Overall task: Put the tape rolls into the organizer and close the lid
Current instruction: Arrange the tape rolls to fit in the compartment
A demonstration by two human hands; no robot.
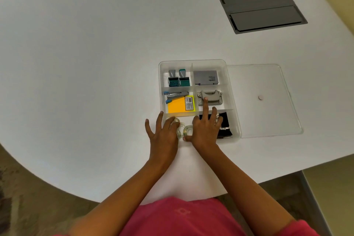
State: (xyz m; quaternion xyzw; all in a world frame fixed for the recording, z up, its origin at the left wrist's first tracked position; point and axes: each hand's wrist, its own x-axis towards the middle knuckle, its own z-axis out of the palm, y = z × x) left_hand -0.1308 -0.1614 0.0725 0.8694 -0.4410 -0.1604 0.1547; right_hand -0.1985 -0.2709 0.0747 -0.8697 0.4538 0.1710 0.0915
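Head view: a clear plastic divided organizer (228,82) sits on the smooth white table (95,63), its flat transparent lid (268,120) lying just beside it to the right. Inside sit two grey-handled stamps (178,79), a grey box (206,77), a metal hole punch (209,97) and a glossy yellow-orange sticky pad (180,107). Small clear tape rolls (183,129) cluster in the front-left compartment. The left hand (162,136), fingers spread, rests on them; grip, cannot tell. The right hand (205,130) is splayed flat, unclenched, index finger reaching the punch.
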